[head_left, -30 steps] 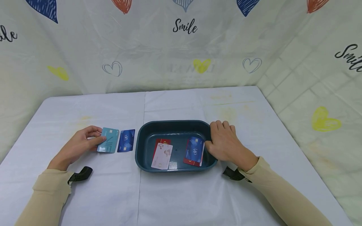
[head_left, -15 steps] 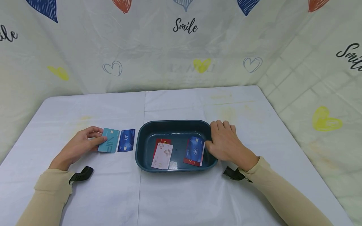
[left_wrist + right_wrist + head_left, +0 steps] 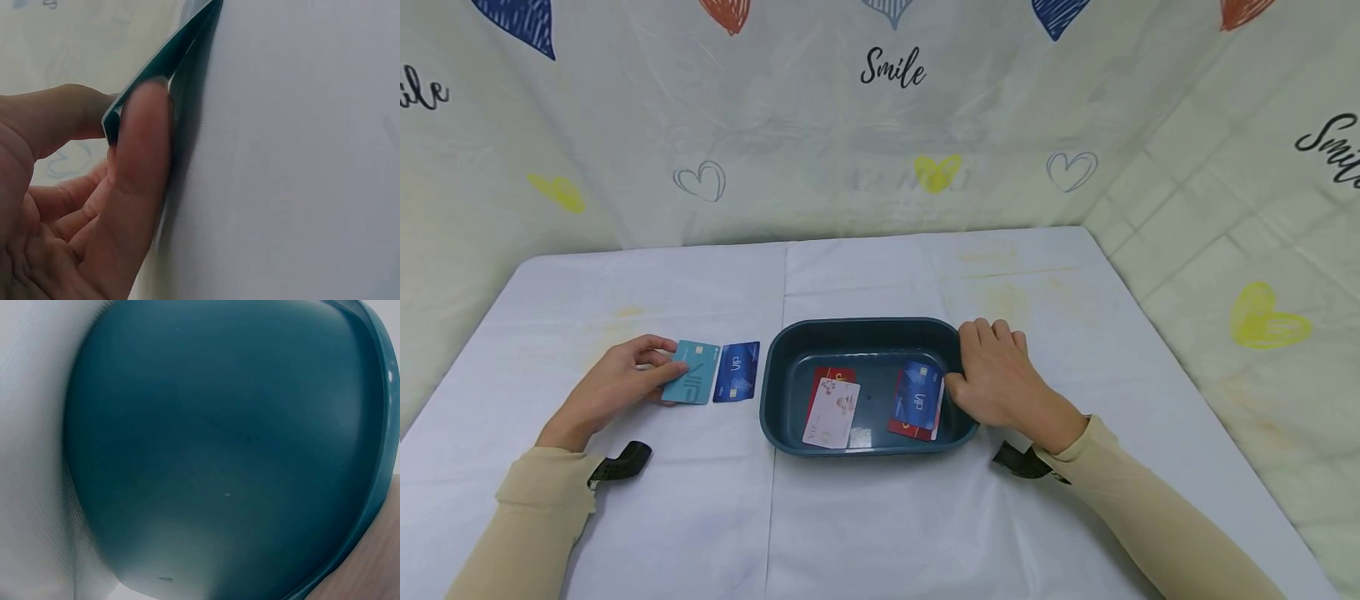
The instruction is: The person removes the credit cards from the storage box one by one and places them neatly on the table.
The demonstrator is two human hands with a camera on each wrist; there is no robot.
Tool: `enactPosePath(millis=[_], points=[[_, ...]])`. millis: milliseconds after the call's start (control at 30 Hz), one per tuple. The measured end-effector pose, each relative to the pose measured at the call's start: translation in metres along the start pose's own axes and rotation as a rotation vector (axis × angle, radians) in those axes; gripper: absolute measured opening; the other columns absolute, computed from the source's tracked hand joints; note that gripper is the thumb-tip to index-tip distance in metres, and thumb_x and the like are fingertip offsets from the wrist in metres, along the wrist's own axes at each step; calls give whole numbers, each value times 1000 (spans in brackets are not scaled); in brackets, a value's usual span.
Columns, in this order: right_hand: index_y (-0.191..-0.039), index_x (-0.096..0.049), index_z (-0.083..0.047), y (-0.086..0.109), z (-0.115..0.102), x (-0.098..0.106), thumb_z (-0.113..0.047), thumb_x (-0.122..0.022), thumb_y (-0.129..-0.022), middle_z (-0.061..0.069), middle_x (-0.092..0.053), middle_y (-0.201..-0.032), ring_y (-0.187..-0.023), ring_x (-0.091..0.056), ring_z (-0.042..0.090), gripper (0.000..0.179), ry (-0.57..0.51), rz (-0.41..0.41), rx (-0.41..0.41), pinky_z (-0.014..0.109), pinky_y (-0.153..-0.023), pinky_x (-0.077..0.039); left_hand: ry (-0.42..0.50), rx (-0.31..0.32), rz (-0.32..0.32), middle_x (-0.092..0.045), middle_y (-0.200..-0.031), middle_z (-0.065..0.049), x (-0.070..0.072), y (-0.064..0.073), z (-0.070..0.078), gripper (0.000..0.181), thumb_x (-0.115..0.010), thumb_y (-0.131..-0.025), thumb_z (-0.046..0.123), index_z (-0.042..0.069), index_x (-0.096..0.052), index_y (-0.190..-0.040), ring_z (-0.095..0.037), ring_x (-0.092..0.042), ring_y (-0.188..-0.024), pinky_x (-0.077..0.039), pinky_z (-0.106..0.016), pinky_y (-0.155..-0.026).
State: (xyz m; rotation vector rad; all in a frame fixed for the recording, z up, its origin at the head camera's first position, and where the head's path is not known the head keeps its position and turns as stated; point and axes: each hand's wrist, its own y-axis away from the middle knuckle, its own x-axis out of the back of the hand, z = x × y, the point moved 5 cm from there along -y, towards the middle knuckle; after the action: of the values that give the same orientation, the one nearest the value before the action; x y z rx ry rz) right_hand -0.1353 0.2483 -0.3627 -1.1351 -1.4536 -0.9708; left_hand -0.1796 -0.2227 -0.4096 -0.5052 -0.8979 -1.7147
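A teal VIP card (image 3: 694, 375) is pinched between thumb and fingers of my left hand (image 3: 621, 379), left of the tray. In the left wrist view the teal card (image 3: 165, 62) is seen nearly edge-on, tilted against the white cloth. Just right of it, a blue VIP card (image 3: 737, 372) lies on the table. My right hand (image 3: 1003, 375) grips the right end of a dark teal plastic tray (image 3: 865, 328), thumb inside the rim. The tray's outer wall (image 3: 225, 444) fills most of the right wrist view. The right fingertips are hidden behind the rim.
Inside the tray, a pale pink card (image 3: 831, 414) overlaps a red card (image 3: 820, 379) on the left. A second blue VIP card (image 3: 917, 396) lies over red and white cards on the right. White cloth (image 3: 865, 525) covers the table; a printed curtain (image 3: 790, 125) hangs behind.
My left hand has slid slightly right with the teal card, bringing it closer to the blue card on the table. The right hand and tray stay in place.
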Motion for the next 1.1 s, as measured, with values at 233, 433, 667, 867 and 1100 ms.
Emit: enactPosePath(millis=[233, 433, 667, 867, 1100], points=[[-100, -46, -3, 0, 0, 0, -24, -54, -90, 10, -42, -90, -89, -37, 31, 25, -4, 5, 10, 42, -76, -23, 4, -5, -6, -70, -109, -13, -1, 0, 2, 68, -66, -99, 47, 1, -45, -145, -16, -68, -69, -43, -51, -95], [-99, -45, -3, -1, 0, 0, -25, -55, -91, 10, -42, -90, -89, -36, 31, 25, -4, 6, 7, 41, -76, -23, 2, 5, 3, -69, -106, -13, 0, 1, 2, 69, -66, -99, 48, 1, -47, -144, -16, -67, -68, -43, -50, -94], [-98, -45, -4, 0, 0, 1, -24, -55, -90, 10, -42, -89, -88, -36, 30, 24, -3, 6, 6, 41, -76, -23, -7, 17, 18, -69, -109, -16, 1, 2, 4, 71, -65, -99, 51, 0, -47, -144, -15, -68, -69, -44, -50, -94], [-98, -45, -3, 0, -1, 1, -24, -55, -90, 10, -41, -89, -88, -36, 30, 24, -1, 3, 6, 41, -76, -22, 1, 28, 13, -70, -105, -13, 0, 3, 6, 70, -65, -99, 49, -2, -47, -143, -14, -69, -69, -44, -49, -94], [-99, -45, -3, 0, 0, 0, -25, -55, -91, 10, -41, -90, -89, -36, 31, 26, -1, -3, 5, 41, -76, -22, -15, 45, 4, -69, -104, -12, 0, 4, 5, 69, -66, -99, 48, -2, -48, -142, -14, -68, -70, -46, -46, -91]])
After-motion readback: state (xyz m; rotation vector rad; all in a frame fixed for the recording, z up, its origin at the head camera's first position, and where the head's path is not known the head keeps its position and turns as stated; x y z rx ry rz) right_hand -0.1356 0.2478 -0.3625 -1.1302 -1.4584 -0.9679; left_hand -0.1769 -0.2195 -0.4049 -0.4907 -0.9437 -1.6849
